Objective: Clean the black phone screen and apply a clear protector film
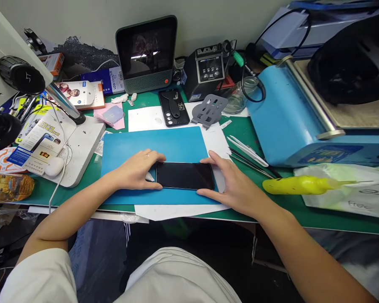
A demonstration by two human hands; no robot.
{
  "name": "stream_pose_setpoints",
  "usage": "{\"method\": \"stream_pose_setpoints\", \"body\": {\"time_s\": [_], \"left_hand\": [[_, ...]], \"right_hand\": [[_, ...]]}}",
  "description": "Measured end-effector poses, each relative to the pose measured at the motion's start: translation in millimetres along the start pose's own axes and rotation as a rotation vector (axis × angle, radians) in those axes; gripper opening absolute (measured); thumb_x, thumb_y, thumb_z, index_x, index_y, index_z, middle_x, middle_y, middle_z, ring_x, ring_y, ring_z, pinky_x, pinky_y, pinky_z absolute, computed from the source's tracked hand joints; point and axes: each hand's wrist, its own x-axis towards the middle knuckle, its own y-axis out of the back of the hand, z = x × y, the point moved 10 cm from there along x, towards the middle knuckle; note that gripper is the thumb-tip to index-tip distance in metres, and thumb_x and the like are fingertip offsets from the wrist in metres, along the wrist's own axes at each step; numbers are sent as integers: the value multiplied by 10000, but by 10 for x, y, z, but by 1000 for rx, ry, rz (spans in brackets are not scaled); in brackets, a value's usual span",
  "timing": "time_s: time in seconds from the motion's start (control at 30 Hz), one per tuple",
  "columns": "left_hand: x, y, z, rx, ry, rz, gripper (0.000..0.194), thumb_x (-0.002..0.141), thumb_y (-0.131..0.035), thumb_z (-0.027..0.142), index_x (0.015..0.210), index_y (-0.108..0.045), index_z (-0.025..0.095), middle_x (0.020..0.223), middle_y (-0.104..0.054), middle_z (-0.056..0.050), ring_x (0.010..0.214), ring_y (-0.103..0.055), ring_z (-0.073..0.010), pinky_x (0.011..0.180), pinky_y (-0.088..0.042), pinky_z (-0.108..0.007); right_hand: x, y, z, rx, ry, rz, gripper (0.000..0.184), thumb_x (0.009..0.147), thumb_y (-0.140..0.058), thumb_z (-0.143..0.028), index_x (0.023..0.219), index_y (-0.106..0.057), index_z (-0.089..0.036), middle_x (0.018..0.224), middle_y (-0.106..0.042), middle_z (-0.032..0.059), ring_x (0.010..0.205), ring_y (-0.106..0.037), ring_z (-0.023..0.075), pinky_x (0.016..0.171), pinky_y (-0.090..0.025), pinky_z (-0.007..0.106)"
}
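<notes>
A smartphone with a dark screen lies sideways, face up, over the blue mat. My left hand grips its left end, the thumb on the near edge and the fingers on the far edge; a ring shows on one finger. At the opposite end, my right hand grips it the same way. A bit of something pale shows between my left hand and the phone, too covered to name. Beyond the mat lies a black phone back part with camera holes, a dark strip across it.
Right of the mat lie tweezers and a yellow needle-tipped bottle. A blue machine with a metal roller stands behind them. At the back are a grey bracket, a soldering station and a screen device. A white stand base is left.
</notes>
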Motion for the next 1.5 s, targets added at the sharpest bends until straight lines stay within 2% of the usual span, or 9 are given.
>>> {"method": "stream_pose_setpoints", "body": {"time_s": [0.23,0.63,0.87,1.23,1.5], "left_hand": [[-2,3,22,43,-3,-10,596,840,-837,456,1285,-538,194,1258,-666,-128,1130,-622,-312,945,-494,-431],[-2,19,43,68,-25,-27,589,886,-797,507,1297,-524,186,1237,-660,-128,1098,-613,-302,918,-484,-417],[8,30,40,77,2,-18,553,856,-807,471,1251,-538,194,1198,-658,-121,1071,-619,-302,905,-508,-428],[21,40,41,96,12,-1,545,830,-790,461,1239,-539,203,1152,-656,-98,1055,-623,-293,876,-513,-410],[20,56,55,95,-3,6,540,835,-770,445,1251,-523,205,1167,-652,-97,1059,-621,-291,898,-510,-421]], "right_hand": [[-36,31,21,52,8,35,933,950,-668,-567,1682,-128,-358,1463,-629,122,1368,-603,374,1114,-534,596],[-37,46,41,98,-9,39,886,935,-689,-576,1656,-220,-360,1470,-625,111,1378,-597,360,1108,-542,582],[-17,41,25,111,-5,23,738,941,-685,-565,1575,-386,-332,1477,-600,134,1400,-578,372,1141,-517,603],[-10,27,77,137,-43,-6,726,927,-669,-626,1552,-455,-325,1476,-600,138,1379,-592,377,1133,-529,589],[12,43,73,172,-60,-31,708,922,-689,-600,1536,-465,-327,1489,-577,133,1388,-586,357,1149,-521,578]]}}
